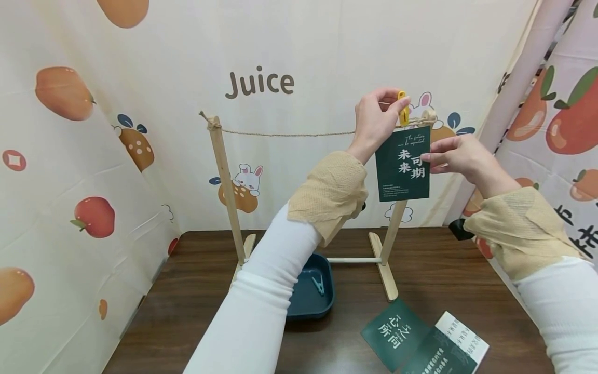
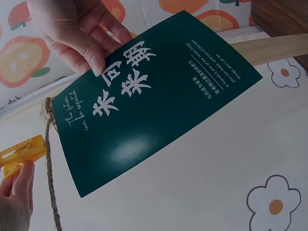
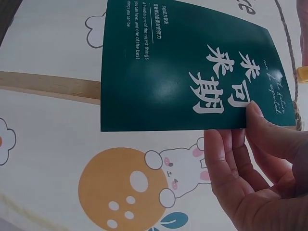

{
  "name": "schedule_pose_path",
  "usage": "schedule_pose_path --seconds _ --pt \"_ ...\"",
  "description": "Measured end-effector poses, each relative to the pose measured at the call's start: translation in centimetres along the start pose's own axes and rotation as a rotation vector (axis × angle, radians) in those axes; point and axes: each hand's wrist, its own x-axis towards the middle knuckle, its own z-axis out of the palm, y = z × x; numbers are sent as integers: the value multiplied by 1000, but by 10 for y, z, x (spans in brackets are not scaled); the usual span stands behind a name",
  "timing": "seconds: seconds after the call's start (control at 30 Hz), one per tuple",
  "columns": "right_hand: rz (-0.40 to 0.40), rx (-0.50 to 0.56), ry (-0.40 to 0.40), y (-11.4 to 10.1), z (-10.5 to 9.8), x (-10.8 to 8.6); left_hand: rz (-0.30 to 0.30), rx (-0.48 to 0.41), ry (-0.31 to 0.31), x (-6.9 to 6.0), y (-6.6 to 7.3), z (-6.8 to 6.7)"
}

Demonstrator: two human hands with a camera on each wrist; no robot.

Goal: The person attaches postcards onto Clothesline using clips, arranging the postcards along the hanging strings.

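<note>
My left hand (image 1: 377, 118) pinches a yellow clothespin (image 1: 404, 110) at the right part of a twine line (image 1: 289, 135). Just below hangs a dark green card (image 1: 394, 179) with white lettering, its top edge close to the twine. My right hand (image 1: 460, 158) holds that card by its right edge, thumb on the printed face and fingers behind. In the left wrist view the clothespin (image 2: 24, 153) has its tip beside the twine (image 2: 49, 144), a little off the card's top edge. The right wrist view shows the thumb (image 3: 269, 127) on the card (image 3: 163, 96).
The twine runs between two posts of a wooden stand (image 1: 226, 192) on a brown table (image 1: 177, 311). Behind my left forearm, a dark blue tray (image 1: 327, 296) holds a teal clothespin (image 1: 318, 285). More cards (image 1: 394, 332) lie front right. Printed curtains (image 1: 327, 41) enclose the table.
</note>
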Motion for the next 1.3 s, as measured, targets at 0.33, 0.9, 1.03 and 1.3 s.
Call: schedule_pose_path --seconds 0.33,0.9,1.03,1.3 --pt "-10 -8 5 -1 0 1 38 10 3 1 -3 1" --pt "-12 -5 24 -1 1 1 28 37 -23 5 -7 3" --pt "-27 4 27 0 0 2 28 40 -27 5 -9 4" --pt "-25 28 27 1 0 3 16 56 -36 6 -12 6"
